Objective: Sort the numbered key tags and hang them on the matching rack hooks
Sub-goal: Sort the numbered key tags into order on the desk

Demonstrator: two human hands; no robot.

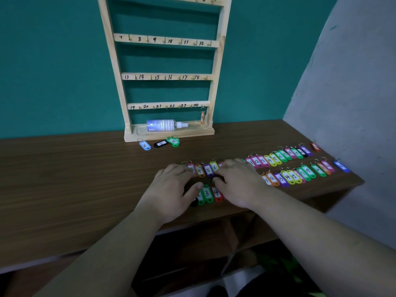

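A wooden key rack [165,77] with numbered hooks stands against the teal wall; one orange tag [202,117] hangs at its bottom right hook. Coloured numbered key tags lie in two rows across the table, a far row [278,156] and a near row [288,176]. My left hand [171,189] and my right hand [237,181] rest palm down over the left end of the rows, fingers curled on tags there. Green and red tags numbered 3 and 4 [211,194] show between the hands. Whether either hand grips a tag is hidden.
A spray bottle [165,125] lies in the rack's base tray. A blue tag [145,145], a black tag [160,143] and green tags [174,141] lie loose before the rack. The table's right edge [351,179] meets a grey wall. A shelf sits below the table.
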